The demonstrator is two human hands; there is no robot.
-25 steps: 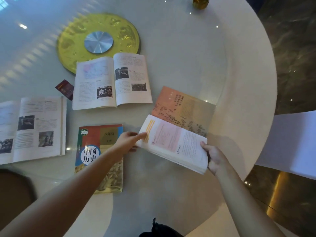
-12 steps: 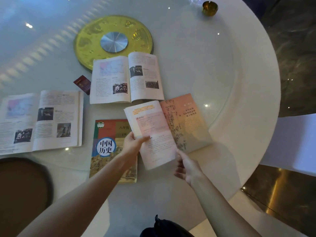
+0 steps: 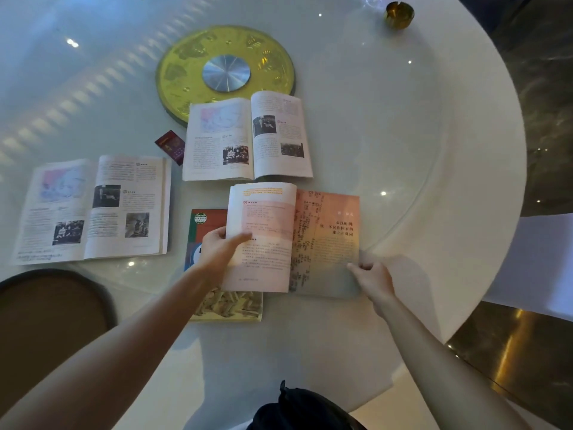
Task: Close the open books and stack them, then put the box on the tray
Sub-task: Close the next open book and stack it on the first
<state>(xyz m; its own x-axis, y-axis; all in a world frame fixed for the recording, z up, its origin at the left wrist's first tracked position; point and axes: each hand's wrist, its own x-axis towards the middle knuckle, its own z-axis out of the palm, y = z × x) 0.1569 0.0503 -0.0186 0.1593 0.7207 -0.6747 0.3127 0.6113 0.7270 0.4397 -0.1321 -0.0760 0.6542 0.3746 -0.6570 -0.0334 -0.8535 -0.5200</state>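
Observation:
An open book with orange-pink pages (image 3: pixel 310 240) lies in front of me, partly over a closed history book (image 3: pixel 226 302). My left hand (image 3: pixel 218 249) grips its left page block, thumb on top. My right hand (image 3: pixel 370 277) pinches the lower right corner of its right page. Two more open books lie flat: one (image 3: pixel 248 135) behind it and one (image 3: pixel 93 209) at the left. A small dark red box (image 3: pixel 170 145) sits between those two. A round brown tray (image 3: pixel 46 318) is at the near left.
The round white table (image 3: pixel 449 150) has a glass top with a gold and silver turntable hub (image 3: pixel 226 72) at its centre. A gold ashtray (image 3: pixel 399 14) stands at the far right. The table edge curves close on the right, above dark marble floor.
The held book has swung from tilted to square with me and shifted left over the closed history book. My right hand moved from the near edge to the right page's corner.

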